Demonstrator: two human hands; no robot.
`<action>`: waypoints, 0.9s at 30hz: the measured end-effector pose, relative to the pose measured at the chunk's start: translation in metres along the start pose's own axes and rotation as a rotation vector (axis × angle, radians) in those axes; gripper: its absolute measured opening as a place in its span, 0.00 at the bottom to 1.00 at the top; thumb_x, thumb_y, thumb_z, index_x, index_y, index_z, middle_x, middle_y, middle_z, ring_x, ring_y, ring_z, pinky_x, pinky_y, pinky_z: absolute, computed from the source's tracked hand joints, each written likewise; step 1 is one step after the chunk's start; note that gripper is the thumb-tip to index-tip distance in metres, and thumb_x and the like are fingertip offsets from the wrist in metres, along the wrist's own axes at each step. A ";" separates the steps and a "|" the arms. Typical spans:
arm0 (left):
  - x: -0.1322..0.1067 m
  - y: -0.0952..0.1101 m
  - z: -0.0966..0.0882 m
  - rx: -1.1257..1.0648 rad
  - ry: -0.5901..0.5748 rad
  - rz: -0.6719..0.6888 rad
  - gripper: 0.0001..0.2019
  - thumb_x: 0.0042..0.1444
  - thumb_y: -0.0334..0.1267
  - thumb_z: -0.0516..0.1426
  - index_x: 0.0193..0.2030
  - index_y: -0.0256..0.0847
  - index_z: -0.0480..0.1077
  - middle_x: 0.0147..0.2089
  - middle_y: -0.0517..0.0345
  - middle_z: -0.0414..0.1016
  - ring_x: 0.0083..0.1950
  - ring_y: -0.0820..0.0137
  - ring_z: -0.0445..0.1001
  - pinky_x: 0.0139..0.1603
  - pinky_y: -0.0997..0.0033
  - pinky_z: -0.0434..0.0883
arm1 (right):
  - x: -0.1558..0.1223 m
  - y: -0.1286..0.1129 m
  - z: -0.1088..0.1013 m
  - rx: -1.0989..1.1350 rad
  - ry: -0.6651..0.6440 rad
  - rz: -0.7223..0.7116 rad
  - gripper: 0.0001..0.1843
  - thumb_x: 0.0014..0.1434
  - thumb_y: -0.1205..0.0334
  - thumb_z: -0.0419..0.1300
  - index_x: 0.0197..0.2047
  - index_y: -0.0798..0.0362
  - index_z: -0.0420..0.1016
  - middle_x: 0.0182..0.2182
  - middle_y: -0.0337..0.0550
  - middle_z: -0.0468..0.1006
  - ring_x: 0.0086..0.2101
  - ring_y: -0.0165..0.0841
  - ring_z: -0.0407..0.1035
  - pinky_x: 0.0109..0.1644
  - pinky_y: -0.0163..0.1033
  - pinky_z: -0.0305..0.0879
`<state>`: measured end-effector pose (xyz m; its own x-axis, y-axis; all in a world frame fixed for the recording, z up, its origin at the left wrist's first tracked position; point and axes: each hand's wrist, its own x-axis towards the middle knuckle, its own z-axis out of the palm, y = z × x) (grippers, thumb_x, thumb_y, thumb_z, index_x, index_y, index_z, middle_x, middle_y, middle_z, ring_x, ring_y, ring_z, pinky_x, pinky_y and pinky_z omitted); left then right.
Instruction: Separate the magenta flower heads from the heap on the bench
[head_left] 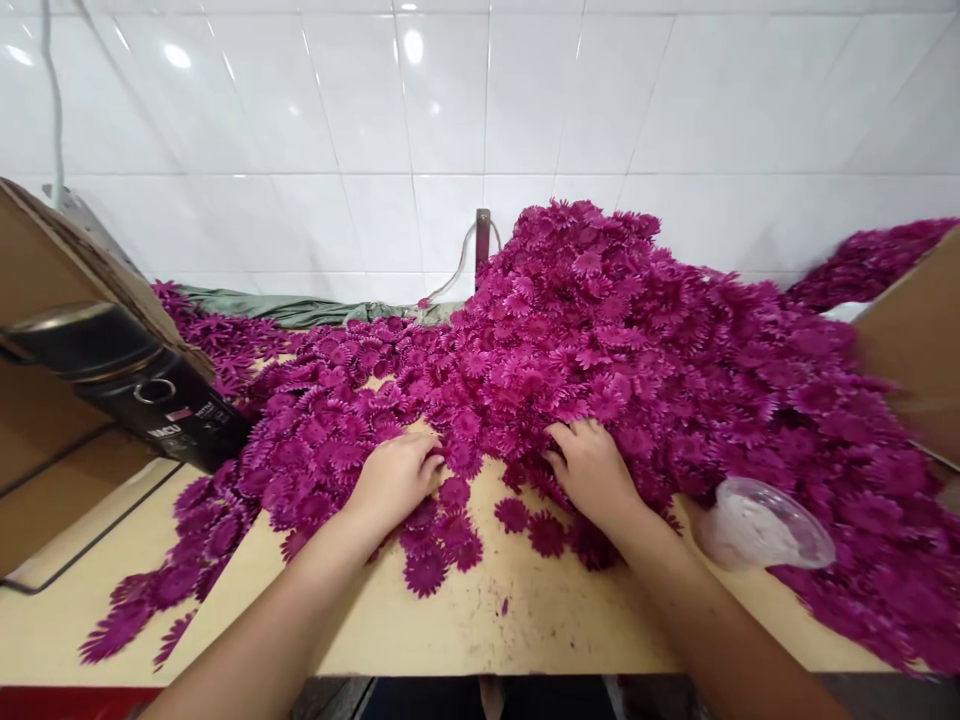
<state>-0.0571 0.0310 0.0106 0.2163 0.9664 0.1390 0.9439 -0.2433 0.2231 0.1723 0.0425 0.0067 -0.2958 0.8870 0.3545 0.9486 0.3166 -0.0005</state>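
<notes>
- one heap of magenta flowers (570, 340) spreads across the pale tabletop (540, 625).
- left hand (396, 475): at the heap's near edge, fingers bent; cannot tell whether they pinch a flower.
- right hand (592, 470): also at the heap's near edge, fingertips among the flowers; cannot tell its hold.
- clear tub (808, 532): at the heap's near right, white contents inside.
- black bottle (169, 395): left of the heap.

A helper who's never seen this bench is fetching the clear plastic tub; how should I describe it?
Find the big heap of magenta flowers in front of the white tiled wall. From the person's right hand at its near edge, look right, just past the forearm. The tub is there, its clear rim and whitish contents setting it apart from the flowers.
</notes>
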 end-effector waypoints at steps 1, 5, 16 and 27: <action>0.000 -0.001 -0.001 -0.032 0.023 -0.030 0.12 0.55 0.36 0.47 0.38 0.42 0.71 0.40 0.53 0.76 0.41 0.63 0.73 0.43 0.65 0.68 | -0.001 0.000 -0.001 0.013 -0.004 -0.003 0.10 0.53 0.70 0.52 0.38 0.58 0.72 0.34 0.52 0.72 0.37 0.41 0.62 0.42 0.43 0.59; 0.005 -0.002 -0.008 -0.158 0.096 -0.155 0.14 0.55 0.39 0.47 0.44 0.43 0.69 0.45 0.54 0.75 0.45 0.62 0.73 0.46 0.64 0.66 | -0.005 -0.002 -0.008 0.049 -0.028 -0.032 0.12 0.54 0.66 0.54 0.42 0.59 0.71 0.34 0.53 0.70 0.39 0.42 0.63 0.43 0.45 0.60; 0.010 -0.002 -0.023 -0.891 0.053 -0.290 0.17 0.45 0.44 0.54 0.40 0.36 0.70 0.41 0.53 0.75 0.43 0.65 0.71 0.47 0.66 0.66 | -0.029 -0.038 -0.052 0.157 0.222 -0.053 0.11 0.54 0.65 0.54 0.41 0.56 0.71 0.42 0.55 0.67 0.44 0.44 0.61 0.44 0.51 0.63; 0.002 0.066 -0.025 -1.377 -0.074 -0.383 0.20 0.51 0.51 0.49 0.43 0.38 0.67 0.43 0.52 0.71 0.44 0.67 0.70 0.33 0.74 0.69 | -0.016 -0.085 -0.036 0.473 0.066 -0.005 0.15 0.53 0.66 0.54 0.45 0.58 0.64 0.38 0.51 0.68 0.37 0.38 0.64 0.39 0.46 0.65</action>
<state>-0.0006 0.0149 0.0501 0.0610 0.9813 -0.1823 -0.0348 0.1846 0.9822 0.1009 -0.0108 0.0347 -0.2779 0.8668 0.4140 0.7872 0.4525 -0.4189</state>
